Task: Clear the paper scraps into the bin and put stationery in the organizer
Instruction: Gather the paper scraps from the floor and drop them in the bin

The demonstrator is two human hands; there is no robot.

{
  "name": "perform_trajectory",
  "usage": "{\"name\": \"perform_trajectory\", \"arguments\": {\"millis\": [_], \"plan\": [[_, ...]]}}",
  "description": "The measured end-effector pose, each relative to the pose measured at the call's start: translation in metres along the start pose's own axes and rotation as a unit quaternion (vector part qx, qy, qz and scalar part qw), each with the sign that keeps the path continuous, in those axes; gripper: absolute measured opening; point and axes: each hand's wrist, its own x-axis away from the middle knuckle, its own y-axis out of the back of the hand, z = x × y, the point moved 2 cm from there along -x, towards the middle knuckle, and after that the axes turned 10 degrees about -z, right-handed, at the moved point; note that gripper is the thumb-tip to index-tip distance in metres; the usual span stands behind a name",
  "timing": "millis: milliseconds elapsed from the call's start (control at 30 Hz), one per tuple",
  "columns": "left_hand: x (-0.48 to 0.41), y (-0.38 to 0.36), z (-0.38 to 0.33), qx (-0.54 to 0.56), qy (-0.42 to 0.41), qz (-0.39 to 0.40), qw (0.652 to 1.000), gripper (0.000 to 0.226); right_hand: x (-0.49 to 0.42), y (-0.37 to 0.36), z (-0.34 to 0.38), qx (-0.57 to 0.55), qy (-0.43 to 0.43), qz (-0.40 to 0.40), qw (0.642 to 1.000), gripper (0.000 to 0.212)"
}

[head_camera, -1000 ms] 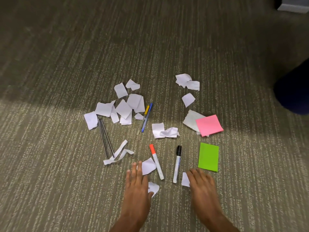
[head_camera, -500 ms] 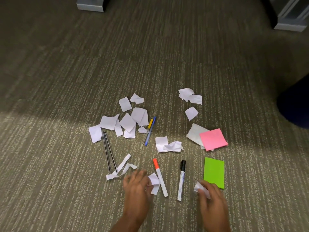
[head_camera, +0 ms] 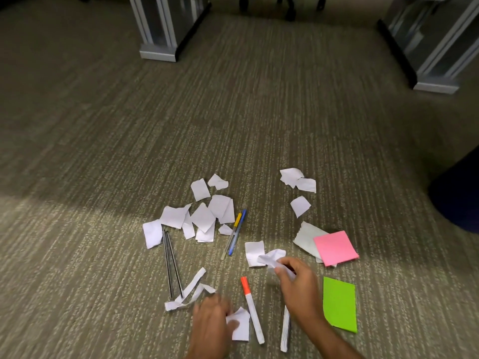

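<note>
White paper scraps [head_camera: 202, 216] lie scattered on the carpet among stationery. My left hand [head_camera: 211, 325] pinches a white scrap [head_camera: 239, 323] beside the orange-capped marker [head_camera: 252, 308]. My right hand [head_camera: 298, 288] is closed on a small scrap and reaches over a crumpled scrap [head_camera: 270, 256]; it covers the top of the black-capped marker [head_camera: 285, 330]. Two pens, yellow and blue [head_camera: 234, 233], lie in the middle. Two thin dark rods [head_camera: 171, 265] lie left, by a curled paper strip [head_camera: 190, 292]. A pink sticky pad [head_camera: 335, 247] and a green sticky pad [head_camera: 339, 304] lie right.
Grey furniture legs stand at the back left [head_camera: 160, 29] and back right [head_camera: 438, 47]. A dark blue rounded object [head_camera: 458, 193] sits at the right edge. More scraps [head_camera: 298, 180] lie farther back. No organizer shows.
The view has tilted up, showing furniture at the back. My right hand has moved forward and left from beside the green pad to the crumpled scrap. My left hand keeps its scrap.
</note>
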Motion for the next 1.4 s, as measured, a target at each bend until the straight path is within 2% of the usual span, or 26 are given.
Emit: {"name": "perform_trajectory", "arguments": {"millis": [100, 200, 267, 367, 433, 500, 600, 700, 767, 900, 1000, 1067, 1167, 1267, 1333, 1400], "plan": [[-0.001, 0.001, 0.003, -0.002, -0.017, 0.008, 1.0, 0.018, -0.012, -0.01, -0.001, 0.022, 0.015, 0.044, 0.999, 0.021], [-0.004, 0.001, 0.02, 0.038, -0.04, -0.071, 0.996, 0.021, -0.023, -0.018, -0.011, 0.083, 0.064, 0.071, 0.992, 0.018], [-0.007, 0.012, 0.031, 0.064, -0.019, -0.115, 0.991, 0.019, -0.031, -0.023, -0.021, 0.13, 0.1, 0.081, 0.983, 0.014], [-0.011, 0.036, 0.045, 0.09, 0.022, -0.155, 0.984, 0.024, -0.038, -0.03, -0.029, 0.197, 0.091, 0.132, 0.967, 0.01], [-0.016, 0.041, 0.053, 0.07, 0.049, -0.132, 0.988, 0.023, -0.041, -0.032, -0.028, 0.233, 0.105, 0.158, 0.954, 0.008], [-0.021, 0.043, 0.057, 0.049, 0.056, -0.113, 0.991, 0.014, -0.041, -0.035, -0.024, 0.245, 0.138, 0.15, 0.948, 0.006], [-0.027, 0.049, 0.054, 0.027, 0.051, -0.11, 0.992, 0.015, -0.043, -0.039, -0.021, 0.244, 0.158, 0.126, 0.948, 0.005], [-0.028, 0.049, 0.051, 0.009, 0.052, -0.092, 0.994, 0.013, -0.045, -0.044, -0.024, 0.256, 0.178, 0.144, 0.939, 0.005], [-0.026, 0.049, 0.049, 0.019, 0.062, -0.09, 0.994, 0.011, -0.046, -0.044, -0.03, 0.271, 0.185, 0.143, 0.934, 0.003], [-0.02, 0.05, 0.045, 0.05, 0.074, -0.102, 0.991, 0.017, -0.042, -0.037, -0.04, 0.316, 0.178, 0.13, 0.923, 0.014], [-0.02, 0.052, 0.041, 0.064, 0.089, -0.115, 0.987, 0.016, -0.041, -0.031, -0.035, 0.333, 0.175, 0.125, 0.918, 0.009], [-0.02, 0.053, 0.039, 0.07, 0.105, -0.11, 0.986, 0.019, -0.042, -0.027, -0.033, 0.316, 0.161, 0.114, 0.928, 0.007], [-0.023, 0.052, 0.04, 0.088, 0.122, -0.1, 0.984, 0.029, -0.039, -0.021, -0.025, 0.233, 0.143, 0.063, 0.96, 0.016], [-0.029, 0.053, 0.046, 0.132, 0.157, -0.124, 0.971, 0.037, -0.036, -0.021, -0.012, 0.129, 0.075, 0.008, 0.989, 0.02], [-0.033, 0.058, 0.045, 0.161, 0.177, -0.147, 0.96, 0.032, -0.035, -0.03, -0.006, 0.051, 0.013, 0.021, 0.998, 0.037], [-0.037, 0.064, 0.043, 0.188, 0.176, -0.166, 0.952, 0.018, -0.037, -0.039, -0.002, 0.0, -0.03, 0.044, 0.999, 0.033]]}}
